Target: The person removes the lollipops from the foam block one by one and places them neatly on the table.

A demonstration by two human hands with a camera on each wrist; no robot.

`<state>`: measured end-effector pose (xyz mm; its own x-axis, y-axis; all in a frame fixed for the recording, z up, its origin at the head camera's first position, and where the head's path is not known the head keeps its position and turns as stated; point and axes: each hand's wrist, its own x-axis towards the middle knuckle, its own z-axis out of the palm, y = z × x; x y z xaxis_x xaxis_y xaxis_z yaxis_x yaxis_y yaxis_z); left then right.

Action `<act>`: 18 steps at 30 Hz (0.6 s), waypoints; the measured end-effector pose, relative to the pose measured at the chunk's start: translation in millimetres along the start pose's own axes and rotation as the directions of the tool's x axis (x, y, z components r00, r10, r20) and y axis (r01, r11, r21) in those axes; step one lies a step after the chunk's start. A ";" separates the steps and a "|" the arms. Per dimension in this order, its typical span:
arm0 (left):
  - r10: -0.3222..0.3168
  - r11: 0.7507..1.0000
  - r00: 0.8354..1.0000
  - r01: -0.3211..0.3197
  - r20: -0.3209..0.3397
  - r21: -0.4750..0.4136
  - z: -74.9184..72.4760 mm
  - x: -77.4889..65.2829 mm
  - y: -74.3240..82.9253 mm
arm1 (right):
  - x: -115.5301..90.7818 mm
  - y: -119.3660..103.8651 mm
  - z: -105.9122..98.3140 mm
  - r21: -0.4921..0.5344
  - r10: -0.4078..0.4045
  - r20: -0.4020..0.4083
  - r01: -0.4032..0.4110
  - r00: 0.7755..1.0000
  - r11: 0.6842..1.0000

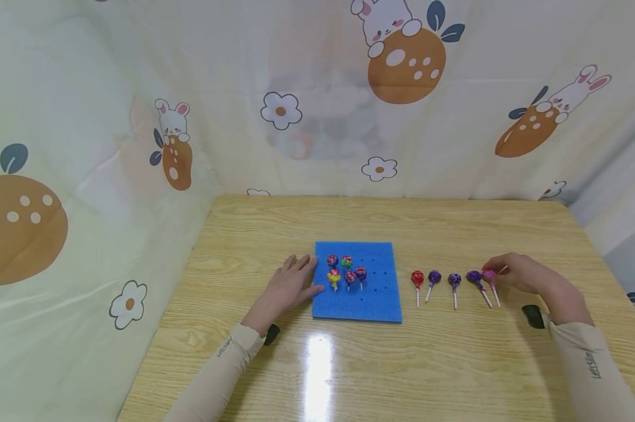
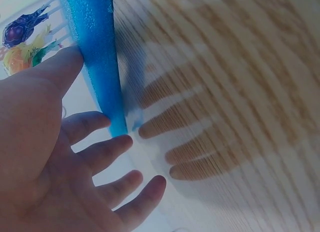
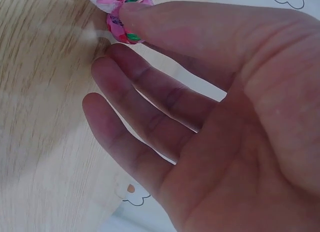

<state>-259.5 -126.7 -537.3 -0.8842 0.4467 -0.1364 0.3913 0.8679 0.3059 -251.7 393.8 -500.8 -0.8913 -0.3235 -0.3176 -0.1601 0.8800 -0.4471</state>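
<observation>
A blue foam board [image 1: 370, 308] with rows of small holes lies on the table. Several wrapped lollipops stand in it, among them a yellow lollipop [image 1: 334, 275] and a green lollipop [image 1: 347, 261]. Spread fingers of my left hand [image 1: 291, 284] rest at the board's left edge; in the left wrist view the thumb lies against its side. Farther right, my right hand [image 1: 523, 274] pinches the head of a pink lollipop [image 3: 125, 21] between thumb and fingertips, its stick pointing toward me. Its other fingers are loosely bent and hold nothing.
Left of the pink lollipop, a row lies on the wooden table [image 1: 402, 369]: a red lollipop [image 1: 417, 278] and several purple ones, including one purple lollipop [image 1: 454, 281] mid-row. A patterned curtain [image 1: 323, 70] hangs behind the table and along its sides.
</observation>
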 end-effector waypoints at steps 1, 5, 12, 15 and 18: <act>0.000 1.000 1.000 0.000 0.001 0.001 0.0 -0.1 0.0 | -0.4 -0.5 -0.2 0.001 -0.001 0.004 0.001 1.000 1.000; 0.002 1.000 1.000 -0.002 0.001 -0.002 0.3 -0.3 -0.5 | -1.5 -1.4 -0.8 -0.004 -0.006 -0.002 0.006 1.000 1.000; 0.005 1.000 1.000 -0.005 -0.003 -0.008 2.0 0.0 -2.3 | -2.7 -3.8 -3.5 0.010 0.025 -0.013 -0.025 1.000 1.000; 0.009 1.000 1.000 -0.009 -0.006 -0.004 2.8 0.4 -3.0 | -3.7 -5.8 -5.2 0.007 0.035 -0.018 -0.035 0.999 0.999; 0.013 1.000 1.000 -0.013 -0.008 -0.003 3.0 0.4 -3.0 | -4.0 -7.7 -5.9 0.003 0.039 -0.018 -0.039 0.999 0.999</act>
<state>-260.2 -128.5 -541.2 -0.8809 0.4564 -0.1251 0.4022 0.8613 0.3105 -249.4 390.4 -491.2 -0.9042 -0.2830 -0.3199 -0.1240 0.8907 -0.4374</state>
